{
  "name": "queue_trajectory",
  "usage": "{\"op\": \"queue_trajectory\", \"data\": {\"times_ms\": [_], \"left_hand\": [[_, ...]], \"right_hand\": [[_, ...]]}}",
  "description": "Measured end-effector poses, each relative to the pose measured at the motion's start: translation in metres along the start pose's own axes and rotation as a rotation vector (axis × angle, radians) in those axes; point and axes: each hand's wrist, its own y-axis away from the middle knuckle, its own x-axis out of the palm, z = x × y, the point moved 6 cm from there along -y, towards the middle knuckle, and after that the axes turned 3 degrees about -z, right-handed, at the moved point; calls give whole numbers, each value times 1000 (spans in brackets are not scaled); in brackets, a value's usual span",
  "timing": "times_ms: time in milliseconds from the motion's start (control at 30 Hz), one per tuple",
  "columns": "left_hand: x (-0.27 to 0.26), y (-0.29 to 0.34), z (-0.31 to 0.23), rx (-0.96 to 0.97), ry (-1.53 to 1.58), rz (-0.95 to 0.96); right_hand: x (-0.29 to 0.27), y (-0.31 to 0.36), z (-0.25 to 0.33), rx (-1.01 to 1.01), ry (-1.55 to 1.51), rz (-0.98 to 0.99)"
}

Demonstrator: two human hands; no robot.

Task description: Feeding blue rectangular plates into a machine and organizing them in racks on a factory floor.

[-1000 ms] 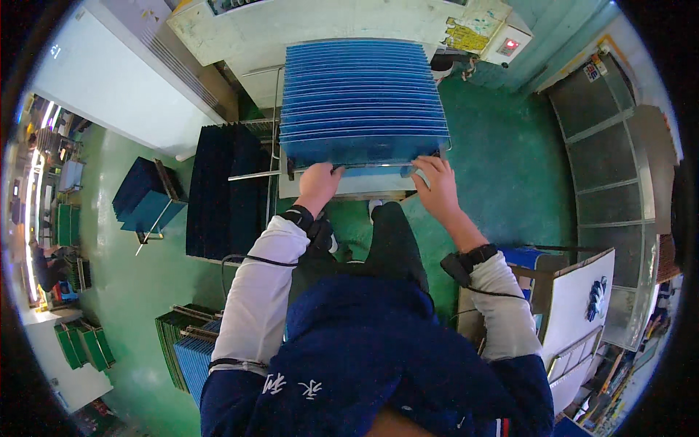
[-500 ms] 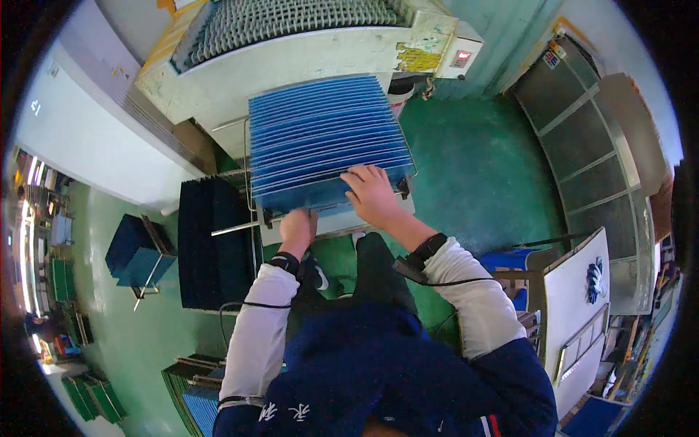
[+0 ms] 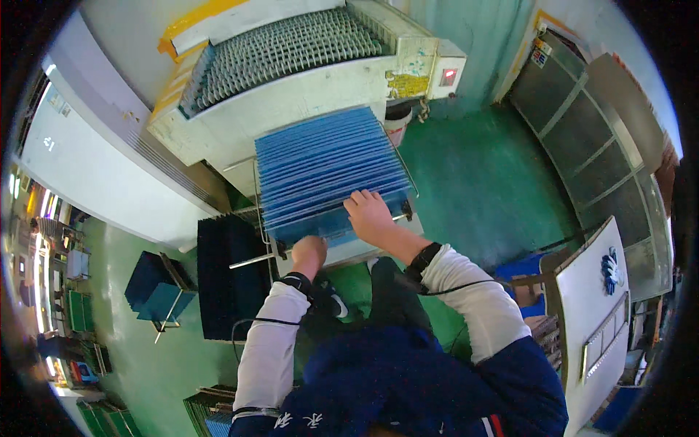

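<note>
A wire rack (image 3: 411,182) holds a close row of thin blue panels (image 3: 328,164), standing on edge in front of me. My right hand (image 3: 370,217) is at the right part of the nearest panel, its fingers curled over the upper edge. Lower and further left, my left hand (image 3: 309,255) is closed at the front of the rack, close to the metal rod (image 3: 251,261) that sticks out to the left. The fingertips of this hand are hidden, and what they grip cannot be made out. A pale surface (image 3: 349,252) lies under the rack.
Behind the rack stands a pale machine (image 3: 313,91) with rows of metal coils on top; a bucket (image 3: 397,124) is beside it. Dark stacked panels (image 3: 234,284) stand at left, near another small rack (image 3: 164,288). A white board (image 3: 593,320) with a glove (image 3: 610,271) is at right.
My view has shifted, so the rack and machine appear lower in the picture. Both hands keep their places at the front of the rack, with little visible change in grip.
</note>
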Motion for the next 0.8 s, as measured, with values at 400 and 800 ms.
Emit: {"op": "queue_trajectory", "data": {"times_ms": [400,800], "left_hand": [[10,17,-1,45,233,-193],[94,-6,30,-288,959,-266]], "right_hand": [[7,3,2,55,8,15],[8,-7,7,34,34,102]]}}
